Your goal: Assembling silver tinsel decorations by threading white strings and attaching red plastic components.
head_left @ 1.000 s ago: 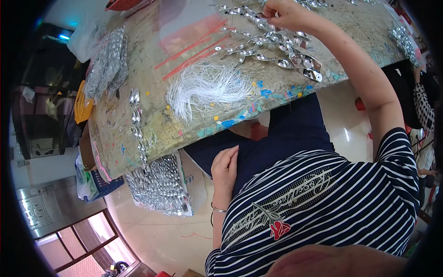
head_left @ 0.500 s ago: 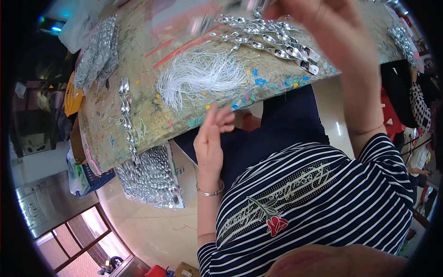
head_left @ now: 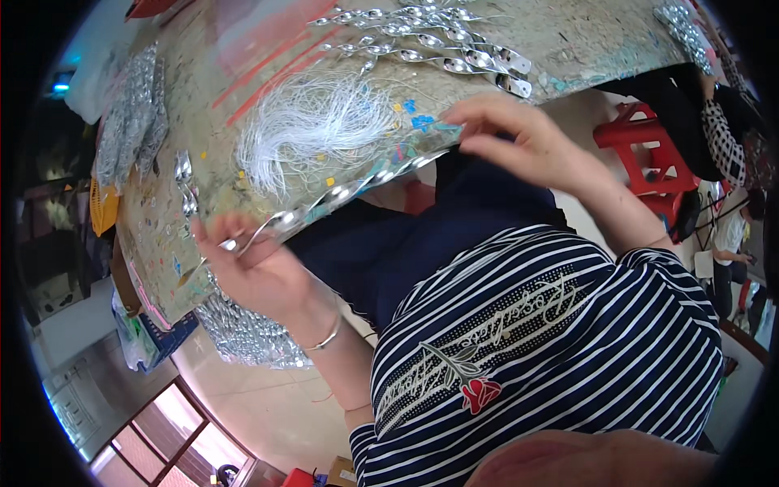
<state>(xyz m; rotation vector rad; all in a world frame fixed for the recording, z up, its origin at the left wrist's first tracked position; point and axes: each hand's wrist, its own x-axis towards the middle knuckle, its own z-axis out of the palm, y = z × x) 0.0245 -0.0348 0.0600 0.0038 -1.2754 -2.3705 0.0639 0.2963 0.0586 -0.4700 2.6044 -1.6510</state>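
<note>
A shiny twisted silver strip stretches between my hands along the table's near edge. Its left end is in my left hand, whose fingers are closed around it and slightly blurred. At the other end, my right hand pinches the strip between thumb and fingers. Just beyond the strip lies a loose bundle of white strings. Farther back, several similar twisted strips are piled on the table. Another twisted strip lies left of the strings, partly behind my left hand.
The worn table is dotted with coloured scraps. Plastic bags of silver pieces lie at the left, and a large bag of them sits below the table edge. A red stool and another person's checked sleeve are at the right.
My right hand has come down from above the pile to the near edge. My left hand has moved left. A twisted strip is now held between them, and the whole view has shifted slightly.
</note>
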